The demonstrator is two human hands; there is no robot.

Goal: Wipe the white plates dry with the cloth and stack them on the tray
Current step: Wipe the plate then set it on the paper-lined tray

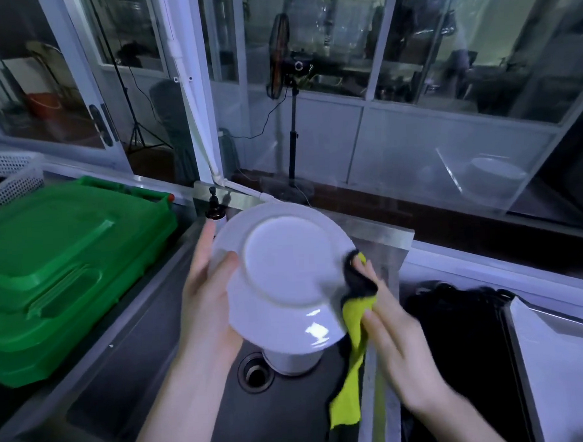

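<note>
**Two hands, one white plate (286, 271) over the sink (156, 380)**

The left hand (205, 286) grips the white plate by its left rim, thumb on the underside, turning the base up so it can be wiped. The right hand (390, 327), blurred, pinches the yellow-and-black cloth (353, 325) over the right rim. Holding it above the sink likely lets drips fall there. More white crockery (292, 362) sits below; a green crate (66, 266) stands left.

L hand (207, 286) grips plate (285, 265); R hand (390, 337) holds cloth (353, 332).
</note>
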